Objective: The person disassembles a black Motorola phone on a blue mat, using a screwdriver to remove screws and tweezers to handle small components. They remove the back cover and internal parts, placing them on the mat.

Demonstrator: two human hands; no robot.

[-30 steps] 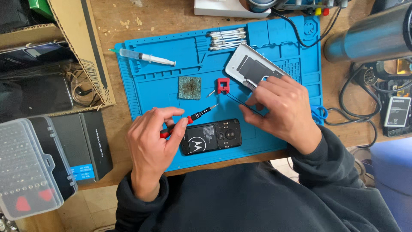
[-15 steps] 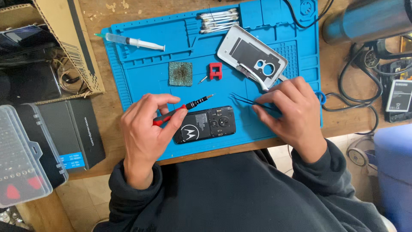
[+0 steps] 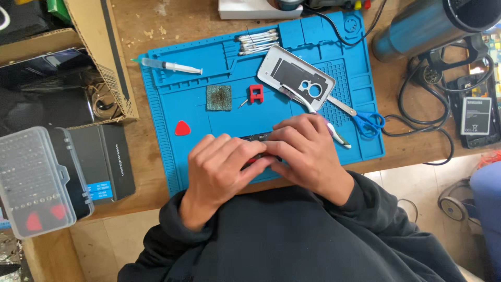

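Both my hands meet over a black phone [image 3: 255,138] lying on the blue silicone mat [image 3: 172,83]; only a sliver of its far edge shows. My left hand [image 3: 222,167] curls over the phone's left part, with a bit of a red screwdriver handle [image 3: 251,160] showing under its fingers. My right hand [image 3: 308,154] grips the phone's right part, fingertips touching the left hand's. A white phone back cover [image 3: 297,78] lies further back on the mat.
On the mat lie a red pick [image 3: 182,128], a grey-green square pad [image 3: 218,97], a small red tool [image 3: 255,93], a syringe [image 3: 169,65], swabs [image 3: 255,42] and blue-handled scissors [image 3: 368,121]. A clear bit case [image 3: 31,177] and a cardboard box [image 3: 104,57] sit left, a blue cylinder [image 3: 422,23] and cables right.
My hands have come together and now cover the phone. The screwdriver is almost hidden under the left hand. The tweezers no longer show in the right hand.
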